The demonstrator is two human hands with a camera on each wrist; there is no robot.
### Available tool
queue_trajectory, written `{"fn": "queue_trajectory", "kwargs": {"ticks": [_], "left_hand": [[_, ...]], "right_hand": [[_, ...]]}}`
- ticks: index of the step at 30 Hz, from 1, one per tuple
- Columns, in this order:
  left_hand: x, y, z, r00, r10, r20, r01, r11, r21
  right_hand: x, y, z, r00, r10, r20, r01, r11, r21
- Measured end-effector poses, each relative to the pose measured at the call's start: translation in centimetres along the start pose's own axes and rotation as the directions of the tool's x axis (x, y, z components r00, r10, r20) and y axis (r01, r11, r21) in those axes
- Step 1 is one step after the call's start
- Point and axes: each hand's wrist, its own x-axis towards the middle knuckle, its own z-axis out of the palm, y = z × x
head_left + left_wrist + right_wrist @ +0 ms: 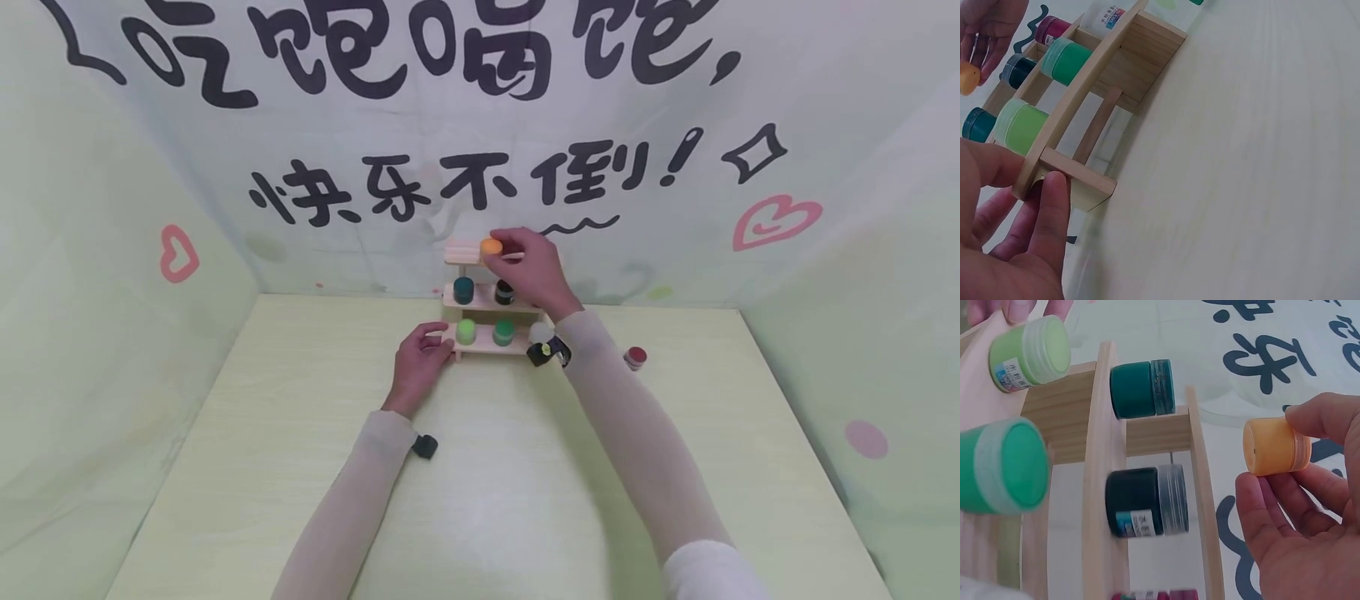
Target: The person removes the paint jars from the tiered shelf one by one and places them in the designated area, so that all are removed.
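A small tiered wooden rack (483,347) holds several paint jars. My left hand (420,367) grips the left end of its lowest shelf between thumb and fingers. My right hand (536,267) pinches an orange paint jar (1272,447) at the level of the top shelf; in the right wrist view the jar is apart from the wood. On the lowest shelf stand a light green jar (466,332), a green jar (503,333) and a white jar (538,333). The middle shelf bears a teal jar (463,290), a black-looking jar (504,292) and a magenta jar (1052,30).
A red-lidded jar (635,358) sits on the pale table (510,500), to the right of the rack. Behind the rack hangs a printed cloth backdrop (420,133) with large dark characters. Cloth walls flank the table on both sides.
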Motion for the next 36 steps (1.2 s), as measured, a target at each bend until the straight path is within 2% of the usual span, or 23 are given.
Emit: {"fn": "queue_trajectory", "kwargs": {"ticks": [7, 13, 16, 20, 25, 28, 36], "left_hand": [[0.0, 0.0, -0.2, 1.0, -0.012, 0.013, 0.012, 1.0, -0.011], [0.1, 0.0, -0.2, 0.999, -0.025, 0.02, 0.025, 1.0, -0.005], [0.0, 0.0, -0.1, 0.999, -0.027, 0.019, 0.027, 1.0, -0.007], [-0.1, 0.0, -0.1, 1.0, -0.012, 0.01, 0.012, 1.0, 0.004], [-0.1, 0.0, -0.1, 1.0, -0.003, 0.015, 0.003, 1.0, -0.007], [-0.2, 0.0, -0.1, 1.0, -0.002, 0.022, 0.002, 1.0, -0.019], [-0.1, -0.1, -0.2, 1.0, 0.0, 0.027, 0.001, 1.0, -0.01]], "right_hand": [[-1.4, 1.0, -1.1, 0.999, -0.014, -0.029, 0.014, 1.0, 0.005], [-3.3, 1.8, -2.4, 0.999, 0.025, -0.032, -0.025, 0.999, 0.025], [-4.1, 2.2, -3.0, 0.998, 0.052, -0.02, -0.051, 0.996, 0.071], [-5.1, 2.9, -3.7, 0.999, 0.033, -0.015, -0.031, 0.993, 0.113], [-6.4, 3.8, -4.3, 0.999, 0.013, -0.033, -0.009, 0.994, 0.106], [-7.2, 4.2, -4.6, 0.999, 0.034, -0.029, -0.03, 0.994, 0.105], [-8.7, 5.9, -5.8, 0.996, 0.082, -0.033, -0.081, 0.996, 0.027]]}}
